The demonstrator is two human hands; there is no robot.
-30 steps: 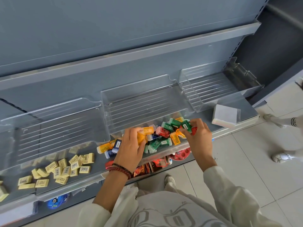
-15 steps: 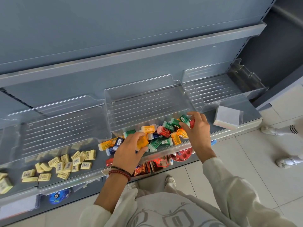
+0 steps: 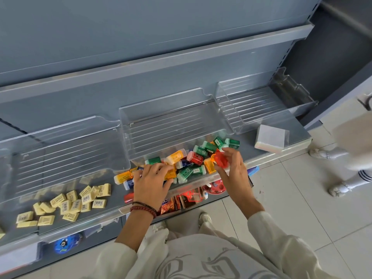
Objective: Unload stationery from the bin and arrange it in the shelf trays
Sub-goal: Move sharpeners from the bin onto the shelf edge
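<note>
1. A grey metal shelf (image 3: 251, 150) stands against a plain grey back panel, with pale floor tiles (image 3: 302, 208) to the right.
2. Three clear trays stand side by side along the back of the shelf: the left tray (image 3: 66, 154), the middle tray (image 3: 171, 121) and the right tray (image 3: 257, 103).
3. A pile of coloured cases (image 3: 193, 158) in green, orange, red and blue lies on the shelf just in front of the middle tray, reaching to the front rail.
4. The right hand (image 3: 235, 172) pinches a red case (image 3: 221, 161) between thumb and fingers, raised just above the right end of the pile.
5. The left hand (image 3: 151, 184) is at the left end of the pile. Its fingers are curled over an orange case (image 3: 171, 174) and the thumb is below, gripping it. Beaded bands (image 3: 144, 208) circle the wrist.
6. Yellow erasers (image 3: 70, 202) with barcode labels lie scattered on the shelf in front of the left tray, apart from the pile.
7. A white wrapped block (image 3: 270, 137) rests near the front rail, in front of the right tray.
8. Red and orange packets (image 3: 177, 201) show on the level below, and another person's white shoes (image 3: 340, 188) stand on the tiles at the far right.
</note>
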